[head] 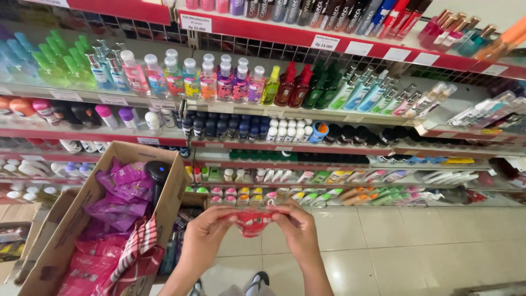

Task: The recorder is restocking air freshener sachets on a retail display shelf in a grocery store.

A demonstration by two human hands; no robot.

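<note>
Shelves of coloured bottles fill the wall ahead of me. At my left, a cardboard box stuffed with pink packets. Down in front, my left hand and right hand each pinch an end of a small red packet, held between them over the tiled floor.

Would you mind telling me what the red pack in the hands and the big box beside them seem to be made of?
Red pack: thin glossy plastic film, apparently; it crumples and shines between the left hand and right hand. Box: brown corrugated cardboard, matte, with raw-edged open flaps.
</note>
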